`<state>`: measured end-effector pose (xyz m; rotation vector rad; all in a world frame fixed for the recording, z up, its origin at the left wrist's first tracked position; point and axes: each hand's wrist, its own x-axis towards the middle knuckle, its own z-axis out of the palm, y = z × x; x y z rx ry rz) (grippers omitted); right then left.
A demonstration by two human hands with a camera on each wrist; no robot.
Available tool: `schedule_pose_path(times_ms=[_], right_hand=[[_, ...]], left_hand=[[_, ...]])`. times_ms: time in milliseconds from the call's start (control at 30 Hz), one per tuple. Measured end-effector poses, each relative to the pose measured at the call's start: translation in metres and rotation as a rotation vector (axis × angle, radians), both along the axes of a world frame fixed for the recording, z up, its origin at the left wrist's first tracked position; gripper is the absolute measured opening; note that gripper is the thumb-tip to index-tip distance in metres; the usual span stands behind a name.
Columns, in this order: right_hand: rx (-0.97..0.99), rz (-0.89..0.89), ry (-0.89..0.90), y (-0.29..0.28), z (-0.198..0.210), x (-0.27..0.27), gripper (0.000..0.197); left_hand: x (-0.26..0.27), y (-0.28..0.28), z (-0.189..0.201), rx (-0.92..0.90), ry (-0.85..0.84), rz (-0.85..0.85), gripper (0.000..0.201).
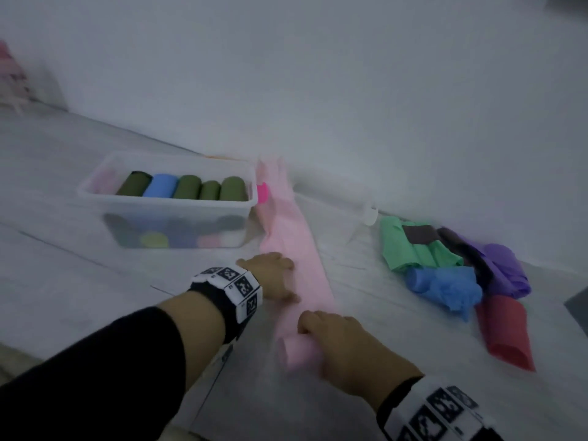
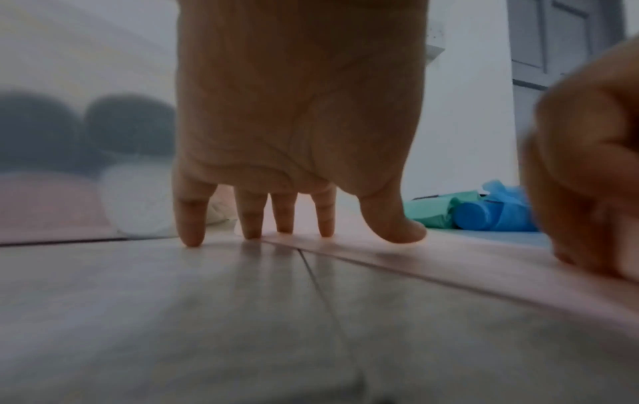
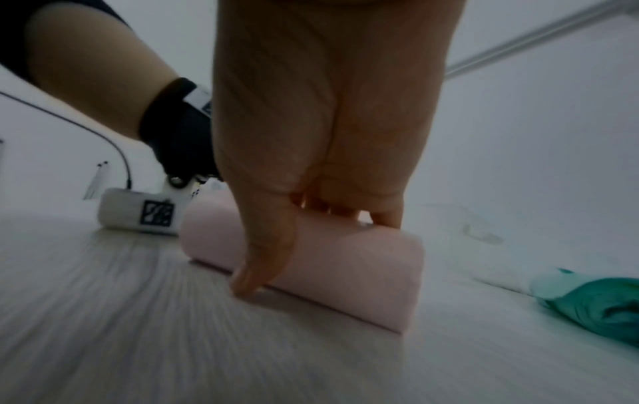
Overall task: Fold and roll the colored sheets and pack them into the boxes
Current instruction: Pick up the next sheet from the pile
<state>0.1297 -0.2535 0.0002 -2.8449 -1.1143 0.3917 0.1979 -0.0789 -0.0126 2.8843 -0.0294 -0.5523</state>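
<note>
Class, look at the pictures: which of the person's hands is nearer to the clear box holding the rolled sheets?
Left. The left hand presses the flat pink sheet just in front of the clear box; the right hand grips the sheet's rolled end, farther back toward the person.

We see a pale wood-grain floor carrying everything. At centre left of the head view a clear box of rolls rests on it. A long pink sheet lies down the middle, its near end rolled. At right lies a heap of coloured sheets.
</note>
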Motion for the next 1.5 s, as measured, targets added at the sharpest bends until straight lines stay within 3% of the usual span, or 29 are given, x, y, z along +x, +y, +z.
schedule_pose_path(times_ms=[167, 300, 400, 600, 667, 833, 933, 1100, 1167, 1233, 1333, 1400, 1467, 1500], right_hand=[[-0.011, 0.020, 0.074, -0.008, -0.001, -0.005, 0.047], [0.017, 0.050, 0.082, -0.015, -0.005, -0.009, 0.052], [0.133, -0.013, 0.198, -0.016, -0.001, -0.005, 0.046], [0.195, -0.090, 0.399, -0.019, 0.003, 0.011, 0.041], [0.181, -0.094, 0.421, -0.017, 0.001, 0.015, 0.034], [0.106, -0.077, 0.443, -0.011, 0.001, 0.029, 0.043], [0.166, -0.146, 0.547, -0.006, 0.005, 0.035, 0.029], [0.096, -0.148, 0.395, 0.007, 0.004, 0.034, 0.007], [0.030, -0.145, 0.261, 0.010, 0.001, 0.033, 0.022], [0.095, -0.202, 0.146, 0.015, -0.002, 0.027, 0.024], [0.246, -0.206, 0.036, 0.019, -0.005, 0.019, 0.007], [0.252, -0.199, 0.106, 0.013, -0.003, 0.016, 0.019], [0.104, -0.129, 0.118, 0.007, -0.001, 0.014, 0.053], [0.006, -0.074, 0.067, 0.006, -0.001, 0.012, 0.060]], left_hand=[[0.005, 0.001, 0.006, 0.011, 0.033, -0.059, 0.094], [0.006, 0.000, 0.005, -0.004, 0.057, -0.056, 0.082], [0.006, 0.003, 0.003, -0.021, 0.064, -0.050, 0.075], [0.005, 0.002, 0.005, 0.026, 0.077, -0.097, 0.089], [0.005, 0.003, 0.005, 0.021, 0.088, -0.104, 0.089], [0.002, 0.004, 0.005, 0.026, 0.090, -0.113, 0.089], [0.001, 0.003, 0.004, 0.033, 0.093, -0.117, 0.089], [0.004, 0.003, -0.001, 0.075, 0.091, -0.129, 0.089], [0.005, 0.003, -0.002, 0.076, 0.086, -0.131, 0.089], [0.006, 0.004, -0.004, 0.066, 0.081, -0.125, 0.089], [0.006, 0.005, -0.007, 0.048, 0.082, -0.114, 0.089], [0.007, 0.006, -0.007, 0.032, 0.089, -0.109, 0.088], [0.007, 0.007, -0.007, 0.025, 0.087, -0.109, 0.088], [0.006, 0.006, -0.008, 0.022, 0.082, -0.109, 0.087]])
